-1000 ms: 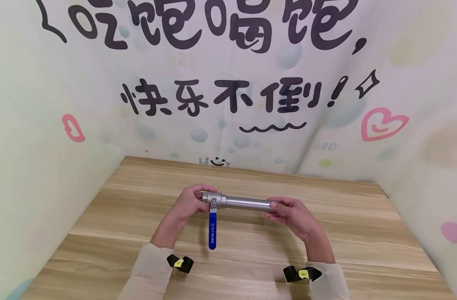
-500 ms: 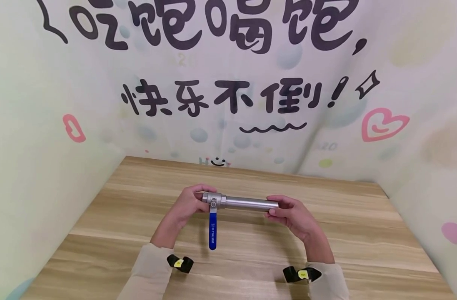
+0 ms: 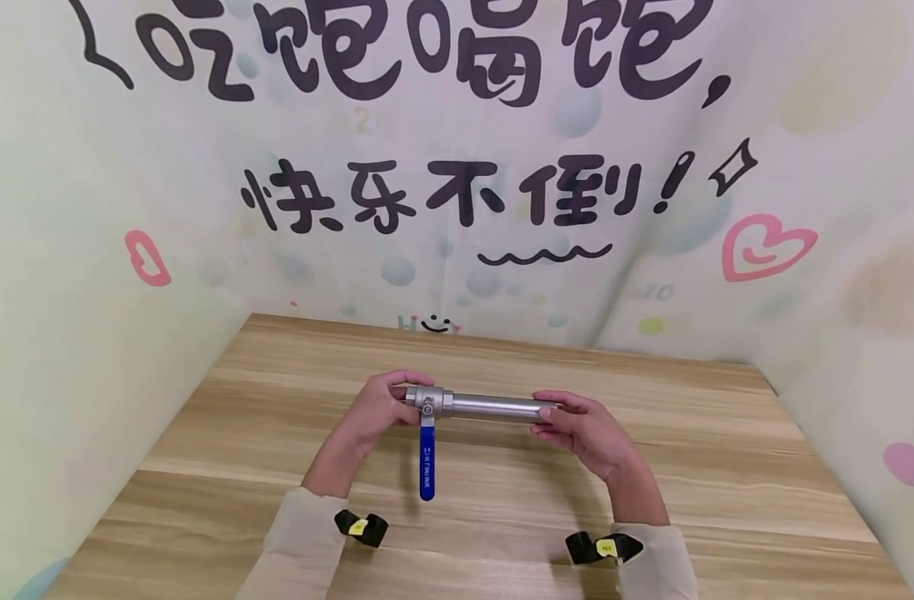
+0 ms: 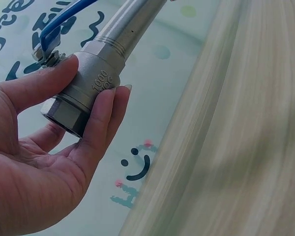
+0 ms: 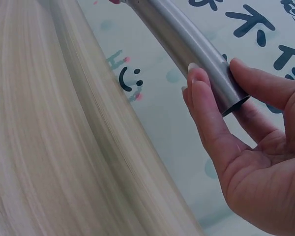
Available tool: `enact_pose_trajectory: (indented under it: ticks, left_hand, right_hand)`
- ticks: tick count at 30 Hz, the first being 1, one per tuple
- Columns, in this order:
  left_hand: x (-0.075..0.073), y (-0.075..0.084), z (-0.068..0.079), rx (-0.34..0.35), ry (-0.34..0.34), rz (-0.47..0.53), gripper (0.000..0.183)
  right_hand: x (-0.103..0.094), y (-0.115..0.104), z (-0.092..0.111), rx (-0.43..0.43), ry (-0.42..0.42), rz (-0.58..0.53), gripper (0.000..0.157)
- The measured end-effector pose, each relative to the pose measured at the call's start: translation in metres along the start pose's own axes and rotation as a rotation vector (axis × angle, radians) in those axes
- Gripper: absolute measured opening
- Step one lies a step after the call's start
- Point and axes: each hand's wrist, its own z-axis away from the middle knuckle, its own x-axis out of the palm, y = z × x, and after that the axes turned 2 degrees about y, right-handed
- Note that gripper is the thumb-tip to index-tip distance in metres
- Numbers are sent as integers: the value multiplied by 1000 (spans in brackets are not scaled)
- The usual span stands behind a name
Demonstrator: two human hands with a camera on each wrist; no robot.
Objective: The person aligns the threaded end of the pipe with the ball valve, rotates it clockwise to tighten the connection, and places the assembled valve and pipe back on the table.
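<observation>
My left hand (image 3: pixel 376 408) grips a silver ball valve (image 3: pixel 431 400) by its body, thumb on the near side and fingers behind. A blue lever handle (image 3: pixel 427 462) points from the valve toward me. From the valve's right end runs a straight metal pipe (image 3: pixel 494 406), its joint with the valve visible in the left wrist view. Around the pipe's free end, my right hand (image 3: pixel 587 429) pinches with thumb and fingers. In the right wrist view the pipe's open end (image 5: pixel 235 105) shows between the thumb and fingers. Valve and pipe are held level above the table.
Beneath both hands lies a wood-grain table (image 3: pixel 486 533). A pale printed cloth wall (image 3: pixel 457 283) with dark lettering stands behind it, and more pale walls flank both sides. Black straps (image 3: pixel 361 527) with yellow labels sit at the wrists.
The right thumb shifts on the pipe's end, dropping lower half a second ago and now lying higher across it again. The left hand and valve stay nearly still.
</observation>
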Motion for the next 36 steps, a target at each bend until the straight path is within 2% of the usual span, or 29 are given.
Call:
enact_pose_trajectory:
  ticks: [11, 16, 26, 36]
  left_hand:
    - [1, 3, -1, -4, 4, -19, 58]
    - [1, 4, -1, -5, -1, -21, 58]
    - [1, 4, 0, -4, 6, -23, 58]
    - [1, 2, 2, -6, -1, -20, 57]
  right_hand:
    - [0, -2, -1, 3, 26, 29, 40]
    - [1, -2, -1, 6, 25, 40, 42]
    - [0, -2, 1, -14, -7, -20, 36]
    - [1, -1, 0, 5, 24, -21, 28]
